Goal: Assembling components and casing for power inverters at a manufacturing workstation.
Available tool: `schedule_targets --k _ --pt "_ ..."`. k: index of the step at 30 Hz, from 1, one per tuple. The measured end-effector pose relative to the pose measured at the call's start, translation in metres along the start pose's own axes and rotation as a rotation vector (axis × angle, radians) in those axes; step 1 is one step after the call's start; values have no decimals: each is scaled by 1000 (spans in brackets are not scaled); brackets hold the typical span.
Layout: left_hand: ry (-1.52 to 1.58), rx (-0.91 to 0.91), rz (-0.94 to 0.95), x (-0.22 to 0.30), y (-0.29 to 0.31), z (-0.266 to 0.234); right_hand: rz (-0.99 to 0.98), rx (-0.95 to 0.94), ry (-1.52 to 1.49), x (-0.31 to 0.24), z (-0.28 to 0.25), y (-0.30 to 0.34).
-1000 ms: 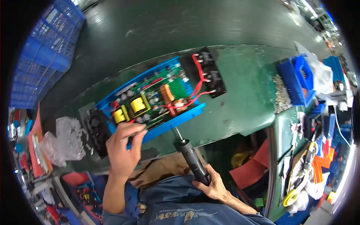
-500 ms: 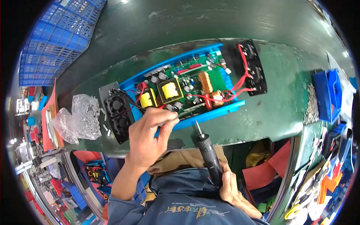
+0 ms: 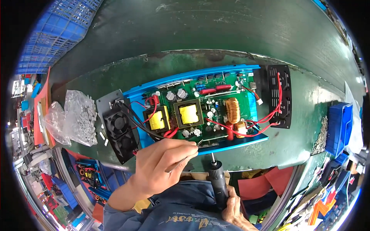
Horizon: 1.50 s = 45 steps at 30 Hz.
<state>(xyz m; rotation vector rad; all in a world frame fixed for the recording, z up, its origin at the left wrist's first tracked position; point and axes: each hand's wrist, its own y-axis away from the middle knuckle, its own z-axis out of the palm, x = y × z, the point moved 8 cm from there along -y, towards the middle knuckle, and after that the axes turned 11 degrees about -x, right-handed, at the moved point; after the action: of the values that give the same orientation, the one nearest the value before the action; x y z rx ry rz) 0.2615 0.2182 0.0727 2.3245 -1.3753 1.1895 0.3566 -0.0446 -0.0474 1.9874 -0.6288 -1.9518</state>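
An open blue metal housing (image 3: 235,144) holds a green circuit board (image 3: 216,133) with yellow-wound transformers, copper coils and capacitors. My left hand (image 3: 163,163) is closed at the housing's near edge, pinching a thin metal tool (image 3: 174,166) like tweezers, mostly hidden by the fingers. In my right hand (image 3: 232,204) is a black electric screwdriver (image 3: 218,184), its bit pointing away from me at the near blue wall. Whether the bit touches the wall, I cannot tell. A black end plate with two fans (image 3: 120,125) lies left of the housing; another black end plate (image 3: 284,98) with red wires lies right.
Clear bags (image 3: 79,117) of small pale parts lie on the green bench (image 3: 169,63) at left. A blue crate (image 3: 58,36) stands far left. To the right are a blue bin (image 3: 339,129) and a heap of small metal parts (image 3: 320,136).
The view has shifted, so the housing appears lower, larger and less tilted. My hands keep their grips and stay at the housing's near edge.
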Motion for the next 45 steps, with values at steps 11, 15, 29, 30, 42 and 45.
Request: schedule_targets --k 11,15,29,30,42,45 --pt "5 29 9 -2 0 2 84 26 -19 1 3 -4" --pt "2 37 27 -1 0 2 97 -16 -101 0 5 -3" --pt "11 37 75 -2 0 1 266 -369 -950 0 35 3" --pt "2 33 81 -2 0 1 253 -349 -877 0 32 1" --pt "-13 17 72 -1 1 2 250 -368 -995 5 40 -1" --pt "-24 25 73 2 0 2 207 -368 -943 2 35 -1"
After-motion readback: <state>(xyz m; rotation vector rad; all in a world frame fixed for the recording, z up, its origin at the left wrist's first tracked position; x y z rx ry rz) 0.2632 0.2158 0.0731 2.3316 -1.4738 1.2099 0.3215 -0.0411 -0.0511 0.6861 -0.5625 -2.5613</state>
